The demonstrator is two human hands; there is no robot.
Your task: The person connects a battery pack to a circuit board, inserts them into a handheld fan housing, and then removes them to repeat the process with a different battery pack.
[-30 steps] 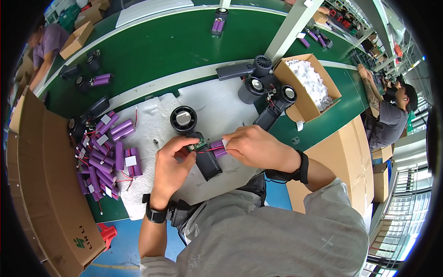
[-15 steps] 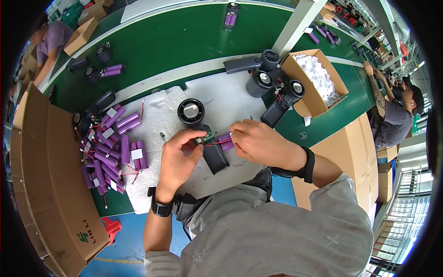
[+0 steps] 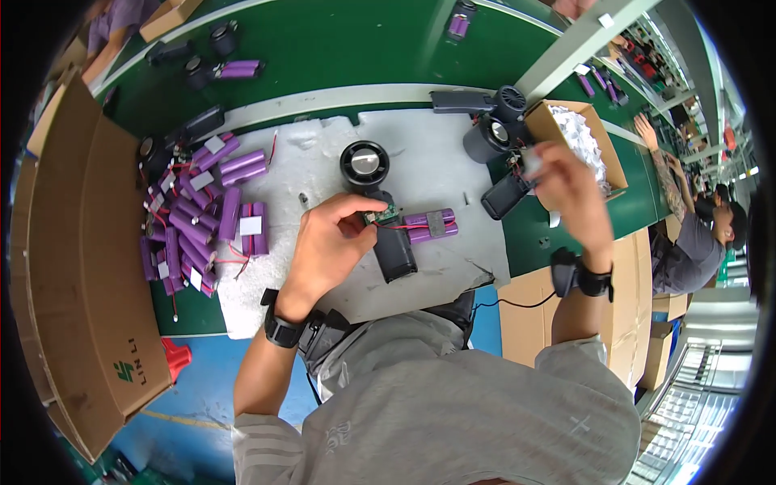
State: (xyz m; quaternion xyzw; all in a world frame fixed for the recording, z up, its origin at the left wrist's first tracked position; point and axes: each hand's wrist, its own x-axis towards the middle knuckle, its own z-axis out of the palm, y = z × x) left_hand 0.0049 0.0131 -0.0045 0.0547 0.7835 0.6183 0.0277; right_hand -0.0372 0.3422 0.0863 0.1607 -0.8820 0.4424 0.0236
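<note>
My left hand [image 3: 335, 238] pinches a small green circuit board [image 3: 383, 215] between thumb and fingers, at the neck of a black handheld fan. The fan's round head [image 3: 364, 164] lies above the hand and its dark handle shell [image 3: 396, 255] below. Red wires run from the board to a purple battery pack [image 3: 431, 227] lying right of the handle, with a grey patch across its middle. My right hand [image 3: 570, 190] is raised beside the scrap box, blurred by motion. A pale, smeared paper scrap [image 3: 531, 163] shows at its closed fingertips.
Purple battery packs [image 3: 194, 214] with white patches and wires are heaped at left, beside a tall cardboard box [image 3: 89, 242]. Black fans [image 3: 489, 141] lie at right, before a carton [image 3: 612, 153] of white scraps [image 3: 575, 133]. White foam [image 3: 299, 170] covers the green bench. Other people work on both sides.
My right hand has left the battery pack and swung right, toward the scrap carton. The pack's grey patch now shows. My left hand stays on the circuit board; the view has shifted.
</note>
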